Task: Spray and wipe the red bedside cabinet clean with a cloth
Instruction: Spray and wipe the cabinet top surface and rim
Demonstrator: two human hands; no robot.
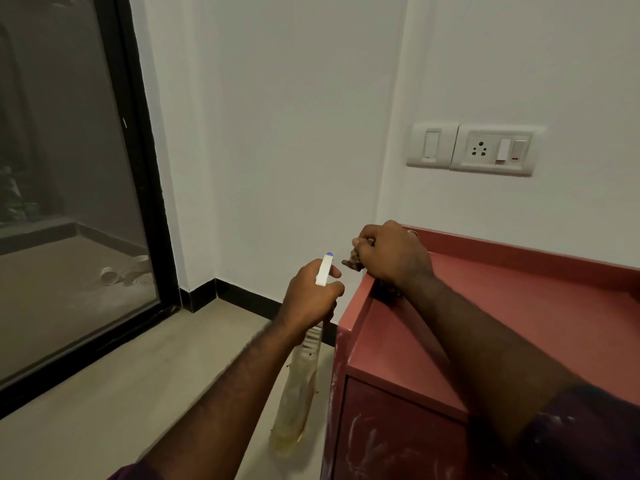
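Red bedside cabinet (519, 306) stands against the white wall (294, 133), below the socket plate (491, 148). Our right hand (391, 258) clenches a brown cloth (353, 263) at its back-left rim. Our left hand (308, 296) grips the spray bottle (298, 393) just beside it. We judge the rim wipe under way, with the white smears (363, 445) on the front not yet wiped. The clear bottle seems to hold a little yellowish liquid.

A room in a home: plain white walls, a wall socket and switches (474, 148), a red bedside cabinet (502, 306) in the corner, and a dark-framed glass door (79, 188) onto a balcony.
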